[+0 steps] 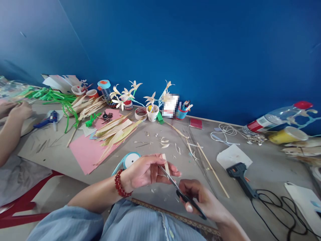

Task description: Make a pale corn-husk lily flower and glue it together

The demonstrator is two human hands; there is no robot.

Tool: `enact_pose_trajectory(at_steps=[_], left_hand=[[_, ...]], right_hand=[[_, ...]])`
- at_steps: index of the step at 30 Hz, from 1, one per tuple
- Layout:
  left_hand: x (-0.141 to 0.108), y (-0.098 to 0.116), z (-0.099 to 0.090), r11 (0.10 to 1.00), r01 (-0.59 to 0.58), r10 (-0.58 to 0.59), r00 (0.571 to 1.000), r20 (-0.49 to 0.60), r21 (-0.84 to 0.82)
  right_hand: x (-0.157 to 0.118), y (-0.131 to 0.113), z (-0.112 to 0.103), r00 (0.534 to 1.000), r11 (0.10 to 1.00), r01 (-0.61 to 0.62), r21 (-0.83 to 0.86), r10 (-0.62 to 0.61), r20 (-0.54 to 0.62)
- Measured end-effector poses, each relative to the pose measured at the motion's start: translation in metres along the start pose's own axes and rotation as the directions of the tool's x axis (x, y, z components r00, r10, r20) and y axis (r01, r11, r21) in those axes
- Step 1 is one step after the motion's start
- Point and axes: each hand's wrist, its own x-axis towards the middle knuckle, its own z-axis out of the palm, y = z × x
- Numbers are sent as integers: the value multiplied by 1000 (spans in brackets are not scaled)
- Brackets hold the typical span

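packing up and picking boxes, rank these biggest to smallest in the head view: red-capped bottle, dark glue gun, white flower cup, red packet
Red-capped bottle
Dark glue gun
White flower cup and red packet: too close to rank

Glue gun [241, 179] blocks right; table centre [152, 142] mostly open.

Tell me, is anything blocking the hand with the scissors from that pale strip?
Nothing visible blocks it: the scissors in the right hand reach the pale strip. The left hand holds the strip, its fingers close to the blades.
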Motion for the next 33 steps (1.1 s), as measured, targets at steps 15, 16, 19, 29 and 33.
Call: enact_pose_trajectory(at_steps=[15, 16, 19, 29, 33], left_hand=[[1, -1, -2, 1000, -10, 10, 1000, -23, 5], [1, -1, -2, 1000, -11, 12, 1000, -25, 2], [1, -1, -2, 1000, -13, 13, 999, -39, -8], [-1, 0, 2, 999, -32, 31, 999, -35, -12], [-2, -1, 2, 998, -63, 62, 997, -43, -20]], right_hand=[[0, -3, -1, 1000, 998, -6, -70, 5, -19], [0, -4, -1, 1000, 997, -11, -72, 9, -21], [1, -4, -1, 999, 996, -12, -93, 9, -34], [1, 4, -3, 999, 996, 23, -86, -26, -44], [0, 3, -2, 998, 997, 28, -75, -32, -53]])
